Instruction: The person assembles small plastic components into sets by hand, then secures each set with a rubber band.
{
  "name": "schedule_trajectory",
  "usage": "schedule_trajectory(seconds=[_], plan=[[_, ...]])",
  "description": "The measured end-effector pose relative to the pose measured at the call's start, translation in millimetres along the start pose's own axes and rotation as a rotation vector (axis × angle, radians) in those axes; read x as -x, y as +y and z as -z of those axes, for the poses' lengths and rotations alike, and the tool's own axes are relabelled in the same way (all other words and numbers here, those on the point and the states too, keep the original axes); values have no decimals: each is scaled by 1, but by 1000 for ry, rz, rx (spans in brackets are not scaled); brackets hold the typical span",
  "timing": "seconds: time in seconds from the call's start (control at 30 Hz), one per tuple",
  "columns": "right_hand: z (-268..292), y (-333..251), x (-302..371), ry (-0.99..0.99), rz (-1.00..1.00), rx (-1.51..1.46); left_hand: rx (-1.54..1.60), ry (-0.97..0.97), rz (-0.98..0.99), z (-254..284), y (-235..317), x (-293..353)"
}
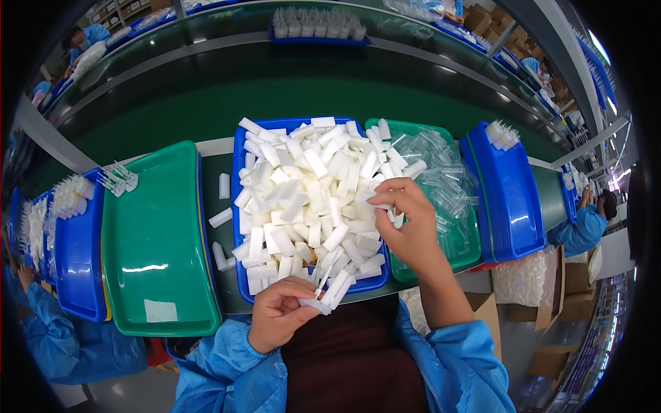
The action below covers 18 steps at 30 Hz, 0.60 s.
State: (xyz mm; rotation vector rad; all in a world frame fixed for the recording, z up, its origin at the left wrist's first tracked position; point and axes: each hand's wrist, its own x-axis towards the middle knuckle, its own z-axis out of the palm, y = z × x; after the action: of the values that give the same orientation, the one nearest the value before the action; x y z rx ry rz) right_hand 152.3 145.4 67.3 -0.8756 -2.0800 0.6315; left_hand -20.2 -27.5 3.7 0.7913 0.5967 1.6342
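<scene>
Head view.

Left hand [279,316]: thumb and fingers closed on a white plastic part with thin upright prongs [315,303], held above the near rim of the central tray; white blocks stand close against its prongs, and whether they are fitted on them cannot be told.

Right hand [411,224]: thumb and forefinger pinched narrow on a small white foam-like block [380,205], partly covered by the fingers, over the right side of the heap.

Central item: one rectangular blue plastic tray [242,279], heaped with white foam-like oblong blocks [303,172].

To its right: one green plastic tray [469,255] of clear plastic tubes [441,165], some white blocks at its left edge; next, stacked blue plastic trays [513,206], white pronged parts on top at the far end.

To its left: several loose white blocks [224,186] on the dark green counter [234,301]; then one larger green plastic tray [158,234], a cluster of white pronged pieces [119,180] at its far left corner.

Beyond: a blue tray of upright white parts.
</scene>
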Motion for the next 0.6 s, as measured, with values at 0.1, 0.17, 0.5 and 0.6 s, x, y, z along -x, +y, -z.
schedule_trajectory(seconds=[0.1,0.17,0.5,0.6], plan=[[5,6,17,-28,-174,-233,-108,-36,-20,0,-3,-1],[3,11,31,-47,-244,-408,-138,-50,-19,-3,-4,-2],[-14,1,53,50,-465,-1006,-653,-251,-182,-10,3,-13],[-10,6,55,57,-476,-1071,-789,-314,-263,-14,3,-17]])
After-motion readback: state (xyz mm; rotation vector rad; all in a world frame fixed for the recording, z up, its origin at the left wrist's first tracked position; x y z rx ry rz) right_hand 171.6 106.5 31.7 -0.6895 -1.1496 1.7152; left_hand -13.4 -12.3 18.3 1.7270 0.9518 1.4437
